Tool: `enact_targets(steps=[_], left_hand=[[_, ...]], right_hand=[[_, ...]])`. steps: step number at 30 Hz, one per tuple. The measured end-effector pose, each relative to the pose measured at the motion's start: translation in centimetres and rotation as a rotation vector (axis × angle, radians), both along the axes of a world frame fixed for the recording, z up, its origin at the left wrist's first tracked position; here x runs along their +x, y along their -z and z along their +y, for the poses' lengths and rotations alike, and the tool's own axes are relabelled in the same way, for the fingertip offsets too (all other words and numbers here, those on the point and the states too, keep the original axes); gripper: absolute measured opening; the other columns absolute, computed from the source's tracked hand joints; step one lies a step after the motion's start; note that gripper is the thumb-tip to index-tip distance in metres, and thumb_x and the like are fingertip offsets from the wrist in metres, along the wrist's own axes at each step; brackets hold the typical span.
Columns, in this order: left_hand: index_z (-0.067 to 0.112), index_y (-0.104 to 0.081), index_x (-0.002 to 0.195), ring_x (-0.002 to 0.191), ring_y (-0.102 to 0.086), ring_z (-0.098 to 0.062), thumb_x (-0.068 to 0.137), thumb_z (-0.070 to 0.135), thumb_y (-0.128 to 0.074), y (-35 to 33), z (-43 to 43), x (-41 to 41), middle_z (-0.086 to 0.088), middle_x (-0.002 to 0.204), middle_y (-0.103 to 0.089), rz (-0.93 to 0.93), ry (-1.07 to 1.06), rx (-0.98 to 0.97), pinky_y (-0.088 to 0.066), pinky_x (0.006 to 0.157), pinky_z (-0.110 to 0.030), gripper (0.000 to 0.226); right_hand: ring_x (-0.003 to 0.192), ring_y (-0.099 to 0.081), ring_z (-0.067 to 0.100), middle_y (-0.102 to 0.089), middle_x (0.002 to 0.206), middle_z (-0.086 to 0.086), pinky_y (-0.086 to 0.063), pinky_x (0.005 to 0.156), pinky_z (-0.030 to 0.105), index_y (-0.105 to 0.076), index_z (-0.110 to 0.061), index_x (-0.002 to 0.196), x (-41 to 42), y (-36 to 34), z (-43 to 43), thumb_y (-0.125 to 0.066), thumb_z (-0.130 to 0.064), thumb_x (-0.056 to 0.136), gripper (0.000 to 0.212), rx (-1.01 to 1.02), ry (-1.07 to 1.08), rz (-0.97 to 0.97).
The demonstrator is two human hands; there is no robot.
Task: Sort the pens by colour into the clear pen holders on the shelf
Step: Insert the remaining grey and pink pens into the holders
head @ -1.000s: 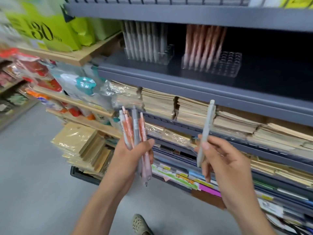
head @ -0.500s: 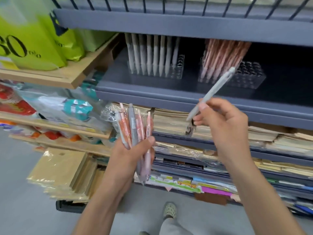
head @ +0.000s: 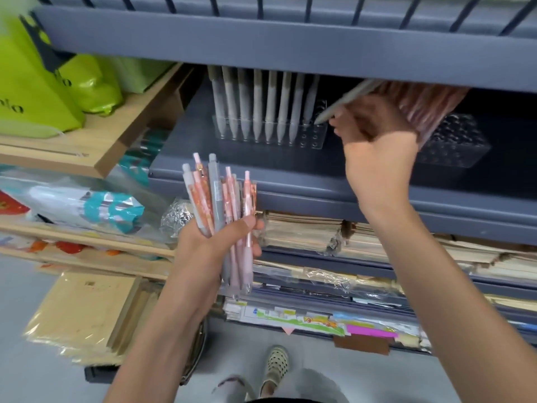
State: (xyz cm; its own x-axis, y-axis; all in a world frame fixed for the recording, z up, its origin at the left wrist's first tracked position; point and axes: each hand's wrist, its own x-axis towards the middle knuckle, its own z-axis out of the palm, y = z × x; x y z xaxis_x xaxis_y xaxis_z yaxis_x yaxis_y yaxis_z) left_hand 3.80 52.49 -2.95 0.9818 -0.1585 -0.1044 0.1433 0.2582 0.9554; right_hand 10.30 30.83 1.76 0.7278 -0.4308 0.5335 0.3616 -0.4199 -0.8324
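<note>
Two hands are up in front of a grey shelf. The left hand is low, under the shelf edge. Its fingers and thumb are wrapped round a bunch of pens. Some of these pens are pink and some are grey. They stand with their click ends up.

The right hand is higher, reaching in over the shelf. It is blurry, but its fingers are curled and pinch one grey pen. This pen is tilted, with its tip pointing down and to the left. The tip is just over the right end of the left pen holder. I cannot tell if it touches the holder.

The left pen holder is clear and sits on the shelf. A row of grey pens stands up in it, tips down. The holes at its right end have no pens in them. The right pen holder sits to the right, partly behind the right hand. Pink pens lean in it.

Stacks of notebooks lie on the shelves below. Green bags sit on a wooden shelf to the left.
</note>
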Motion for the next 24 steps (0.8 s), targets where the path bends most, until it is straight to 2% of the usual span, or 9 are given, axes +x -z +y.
enact_targets(steps=[2, 4, 7, 11, 13, 15, 18, 20, 24], left_hand=[[0.033, -0.077, 0.088, 0.06, -0.067, -0.018, 0.074, 0.023, -0.077, 0.3, -0.4, 0.7, -0.006, 0.085, -0.076, -0.005, -0.02, 0.011, -0.055, 0.057, -0.028, 0.017], [0.031, -0.078, 0.086, 0.061, -0.07, -0.021, 0.073, 0.025, -0.078, 0.7, -0.6, 1.2, -0.006, 0.077, -0.074, 0.016, -0.047, 0.029, -0.056, 0.059, -0.028, 0.015], [0.032, -0.077, 0.085, 0.062, -0.07, -0.024, 0.077, 0.023, -0.075, 1.0, -0.6, 1.8, -0.006, 0.067, -0.07, 0.022, -0.03, 0.035, -0.056, 0.058, -0.03, 0.012], [0.031, -0.076, 0.085, 0.059, -0.068, -0.02, 0.079, 0.021, -0.075, 1.1, -0.1, 2.4, -0.002, 0.065, -0.068, 0.014, -0.011, 0.03, -0.055, 0.054, -0.03, 0.012], [0.031, -0.077, 0.084, 0.059, -0.068, -0.019, 0.077, 0.022, -0.076, 1.1, 0.2, 2.6, -0.001, 0.065, -0.067, 0.017, -0.001, 0.022, -0.053, 0.053, -0.029, 0.012], [0.033, -0.076, 0.084, 0.058, -0.067, -0.019, 0.077, 0.023, -0.076, 1.0, 0.5, 2.7, 0.001, 0.066, -0.067, 0.017, 0.013, 0.028, -0.053, 0.054, -0.03, 0.013], [0.032, -0.076, 0.084, 0.058, -0.067, -0.019, 0.077, 0.022, -0.076, 0.9, 1.1, 2.8, 0.001, 0.066, -0.066, 0.008, 0.03, 0.024, -0.053, 0.055, -0.029, 0.013], [0.032, -0.076, 0.085, 0.059, -0.067, -0.019, 0.077, 0.022, -0.076, 0.9, 1.5, 2.8, 0.001, 0.066, -0.067, 0.003, 0.039, 0.028, -0.053, 0.055, -0.029, 0.013], [0.034, -0.076, 0.084, 0.058, -0.066, -0.018, 0.076, 0.023, -0.077, 0.6, 2.0, 2.9, 0.002, 0.069, -0.068, 0.009, 0.077, 0.043, -0.054, 0.057, -0.031, 0.013]], right_hand=[[0.084, -0.07, 0.009, -0.071, 0.086, -0.011, -0.057, 0.083, 0.036, -0.061, -0.032, 0.089, 1.1, 0.1, 0.1, -0.065, -0.021, 0.089, 0.012, -0.028, -0.01, -0.015], [0.083, -0.07, 0.011, -0.071, 0.088, -0.006, -0.057, 0.084, 0.037, -0.064, -0.021, 0.095, 2.0, 0.3, 0.0, -0.063, -0.023, 0.09, 0.005, -0.075, 0.015, 0.023], [0.079, -0.068, 0.011, -0.069, 0.085, -0.008, -0.056, 0.081, 0.035, -0.067, -0.011, 0.098, 3.1, 0.1, 0.2, -0.062, -0.027, 0.088, 0.019, -0.143, 0.062, 0.084], [0.078, -0.068, 0.02, -0.067, 0.082, -0.007, -0.056, 0.078, 0.04, -0.067, -0.015, 0.095, 4.3, -0.1, 0.7, -0.064, -0.024, 0.086, 0.013, -0.192, 0.079, 0.19], [0.076, -0.068, 0.022, -0.066, 0.079, -0.006, -0.056, 0.075, 0.042, -0.06, -0.026, 0.086, 4.6, -0.1, 0.9, -0.064, -0.022, 0.085, 0.005, -0.148, 0.086, 0.218], [0.072, -0.067, 0.02, -0.064, 0.072, -0.01, -0.056, 0.075, 0.04, -0.052, -0.034, 0.075, 4.8, -0.1, 1.1, -0.065, -0.022, 0.084, 0.02, -0.136, 0.118, 0.235], [0.076, -0.066, 0.013, -0.061, 0.07, -0.015, -0.055, 0.079, 0.033, -0.06, -0.027, 0.076, 4.9, 0.1, 1.3, -0.067, -0.02, 0.084, 0.013, -0.197, 0.152, 0.288], [0.082, -0.066, 0.011, -0.062, 0.074, -0.014, -0.053, 0.082, 0.028, -0.069, -0.021, 0.087, 4.8, -0.1, 1.4, -0.066, -0.022, 0.085, 0.003, -0.245, 0.191, 0.318], [0.095, -0.067, 0.014, -0.073, 0.096, -0.006, -0.049, 0.086, 0.023, -0.073, -0.02, 0.096, 4.4, -1.0, 1.7, -0.064, -0.028, 0.088, 0.014, -0.321, 0.246, 0.392]])
